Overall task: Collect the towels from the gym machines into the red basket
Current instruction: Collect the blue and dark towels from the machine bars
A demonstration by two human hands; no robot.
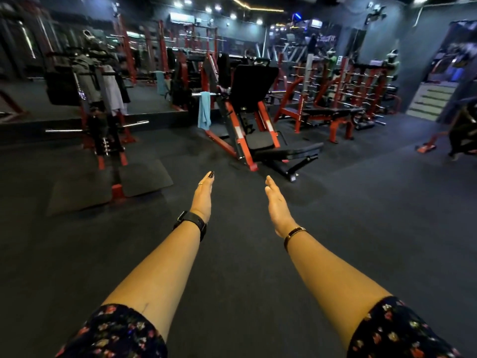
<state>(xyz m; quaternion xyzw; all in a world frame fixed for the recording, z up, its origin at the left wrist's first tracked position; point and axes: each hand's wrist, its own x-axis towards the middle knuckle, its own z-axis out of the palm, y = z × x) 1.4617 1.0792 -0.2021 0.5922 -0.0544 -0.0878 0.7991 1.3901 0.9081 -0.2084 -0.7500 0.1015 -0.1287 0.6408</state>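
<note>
Far left you've got a red & black machine (103, 130) w/ pale grey cloth (113, 91) draped over its upper frame; can't tell if that's a towel or clothing. Right of it, further back, a light blue towel (160, 82) hangs by a red upright. It's blurry, poss. a mirror reflection. Nearer, a second light blue towel (204, 109) hangs over the chrome bar (198, 94) sticking out from the left side of the leg press (247, 112), its lower end dangling just above the dark rubber floor (245, 254). Your left hand (204, 197) is stretched out in front, edge-on, fingers straight & together, holding nothing; black watch (192, 223) on that wrist. Your right hand (277, 205) is beside it, apart, also flat w/ fingers straight, nothing in it; thin bracelet (295, 232) at the wrist. Both hands are over bare floor, well short of the leg press & the towel. Floral sleeves (116, 332) show at the bottom corners. Further right: a red-framed bench (333, 115), barbell racks (361, 81) behind, then steps (431, 99) at the far right.
</note>
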